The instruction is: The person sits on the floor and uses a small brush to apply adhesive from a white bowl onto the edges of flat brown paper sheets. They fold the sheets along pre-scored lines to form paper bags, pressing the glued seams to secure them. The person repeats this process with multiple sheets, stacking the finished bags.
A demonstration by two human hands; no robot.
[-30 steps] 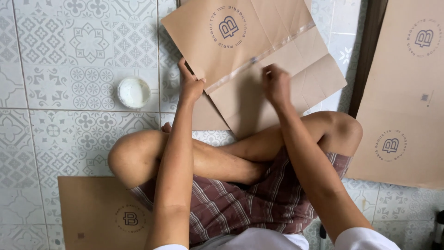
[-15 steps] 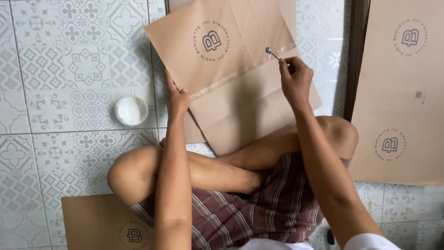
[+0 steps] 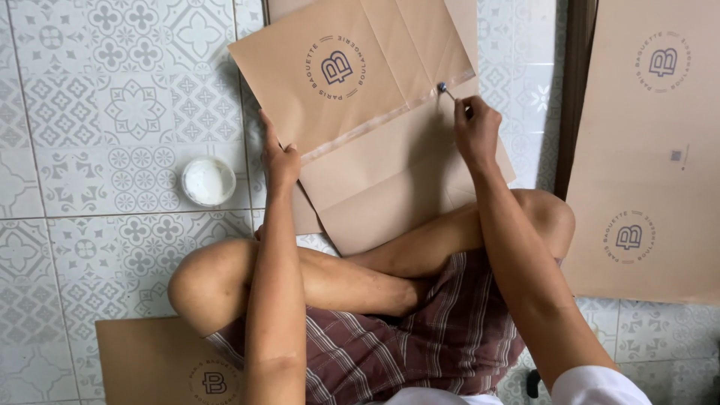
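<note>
Brown paper sheet, printed with a round emblem, lying partly folded on the patterned tile floor just ahead of crossed legs. Left hand open, fingers flat on the sheet's left edge. Right hand clenched around a thin brush (tip touching the glossy strip along the fold). Small white bowl left of the sheet, near the left hand.
</note>
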